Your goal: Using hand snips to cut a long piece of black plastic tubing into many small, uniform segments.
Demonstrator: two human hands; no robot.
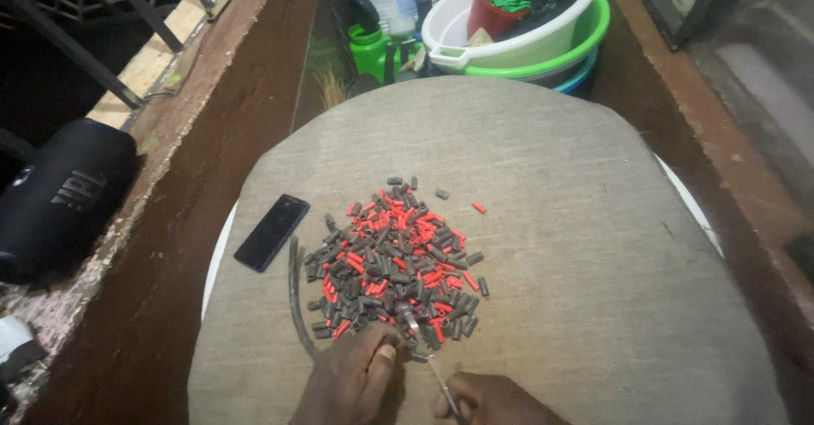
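On the cloth-covered round counter (577, 222) lies a heap of short red and dark grey tube pieces (394, 260), spread near its middle. The left hand (352, 378) rests at the heap's near edge, its fingers curled, thumb and forefinger pinched on one grey piece. The right hand (492, 400), low in the view, is closed around a thin metal rod (438, 378) whose tip points toward that piece. A dark length of tubing (294, 294) curves just left of the heap, and a black phone (271, 232) lies beyond it. Stacked plastic basins (526, 39) stand past the counter's far edge.
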